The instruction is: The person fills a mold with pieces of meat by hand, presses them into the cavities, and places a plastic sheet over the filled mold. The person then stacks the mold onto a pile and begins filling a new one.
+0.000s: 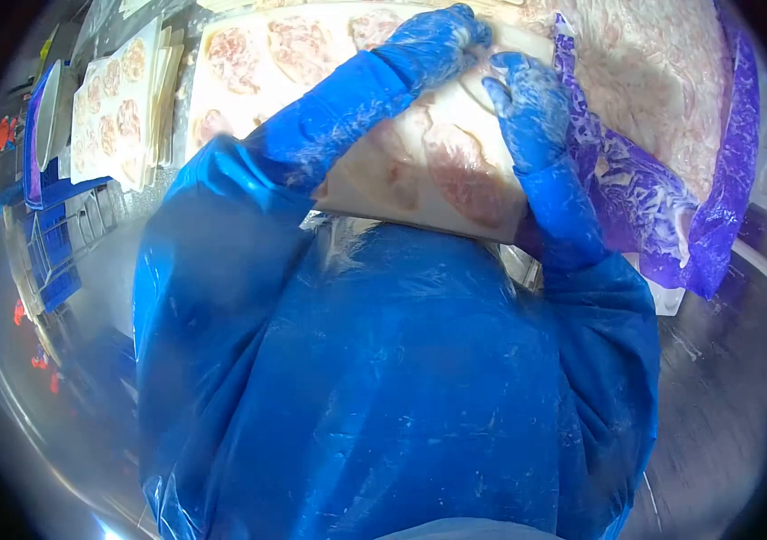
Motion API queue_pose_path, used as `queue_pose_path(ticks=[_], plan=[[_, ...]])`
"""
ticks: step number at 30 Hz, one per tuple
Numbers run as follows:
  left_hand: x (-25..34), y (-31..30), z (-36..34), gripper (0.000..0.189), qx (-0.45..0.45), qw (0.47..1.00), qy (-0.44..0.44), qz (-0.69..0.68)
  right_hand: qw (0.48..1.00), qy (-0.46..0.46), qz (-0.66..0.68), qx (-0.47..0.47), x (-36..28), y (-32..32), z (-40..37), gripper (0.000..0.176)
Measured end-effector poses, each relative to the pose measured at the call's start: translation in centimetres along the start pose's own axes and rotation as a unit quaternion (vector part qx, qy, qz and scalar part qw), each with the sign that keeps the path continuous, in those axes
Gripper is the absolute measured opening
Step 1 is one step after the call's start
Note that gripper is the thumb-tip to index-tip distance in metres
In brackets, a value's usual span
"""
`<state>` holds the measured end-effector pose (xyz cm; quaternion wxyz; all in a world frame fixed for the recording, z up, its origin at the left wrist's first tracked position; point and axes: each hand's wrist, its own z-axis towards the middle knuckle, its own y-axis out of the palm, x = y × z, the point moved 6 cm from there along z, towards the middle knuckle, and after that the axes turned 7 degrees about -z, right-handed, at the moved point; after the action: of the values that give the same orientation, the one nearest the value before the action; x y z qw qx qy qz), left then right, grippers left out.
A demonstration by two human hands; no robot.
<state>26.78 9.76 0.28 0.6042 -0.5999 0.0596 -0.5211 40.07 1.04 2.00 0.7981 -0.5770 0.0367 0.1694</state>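
A white tray with oval hollows lies in front of me, and pale raw meat pieces sit in several of them. At its upper right part is my left hand, blue-gloved and smeared with white, its fingers curled closed. What they hold, if anything, is hidden. Close beside it, over a hollow at the tray's right side, my right hand has its thumb and forefinger apart, with nothing visible between them. Glare washes out the surface between the hands.
At the right, a purple plastic liner surrounds a large mass of pale wet raw meat. A stack of filled white trays stands at the left. A metal rack and blue crates are beyond the left edge.
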Motion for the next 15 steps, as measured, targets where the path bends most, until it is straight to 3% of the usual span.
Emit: queue_pose_path(ticks=[2, 3, 4, 5, 7, 8, 10, 11, 12, 14, 15], plan=[[-0.4, 0.7, 0.6, 0.023, -0.026, 0.998, -0.021, 0.055, 0.996, 0.028, 0.080, -0.026, 0.2, 0.7, 0.3, 0.022], [-0.2, 0.8, 0.9, 0.023, -0.085, 0.996, -0.038, 0.006, 0.993, 0.045, 0.063, -0.084, 0.1, 0.7, 0.4, 0.019], [0.3, 1.0, 0.9, 0.024, -0.141, 0.988, -0.052, -0.042, 0.994, 0.045, 0.063, -0.084, 0.2, 0.7, -0.1, 0.019], [0.5, 0.8, 0.5, 0.024, -0.139, 0.988, -0.050, -0.041, 0.999, -0.022, 0.010, -0.041, -0.3, 0.0, -0.3, 0.021], [2.8, -1.4, -1.2, 0.027, 0.004, 0.987, 0.158, 0.040, 0.986, -0.115, -0.115, 0.023, -0.9, -1.6, -1.5, 0.023], [2.7, -2.0, -2.3, 0.027, 0.005, 0.986, 0.159, 0.042, 0.986, -0.115, -0.115, 0.025, -0.5, -2.3, -2.1, 0.023], [0.9, -3.4, -4.1, 0.032, -0.006, 0.999, 0.044, -0.014, 0.986, -0.141, -0.042, -0.079, 0.9, -2.1, -3.7, 0.024], [1.2, -3.7, -4.8, 0.032, -0.008, 0.999, 0.048, -0.015, 0.984, -0.134, -0.021, -0.119, 1.9, -1.5, -4.3, 0.025], [1.5, -4.2, -5.6, 0.032, 0.012, 0.998, 0.039, -0.043, 0.984, -0.128, -0.022, -0.119, 1.8, -1.7, -4.0, 0.025], [2.9, -3.8, -5.8, 0.032, 0.031, 0.996, 0.028, -0.073, 0.975, -0.195, -0.103, -0.033, 0.1, -2.7, -2.8, 0.027], [5.0, -2.7, -4.9, 0.033, 0.008, 0.996, 0.090, 0.006, 0.976, -0.205, -0.074, 0.003, -0.3, -2.4, -1.5, 0.028]])
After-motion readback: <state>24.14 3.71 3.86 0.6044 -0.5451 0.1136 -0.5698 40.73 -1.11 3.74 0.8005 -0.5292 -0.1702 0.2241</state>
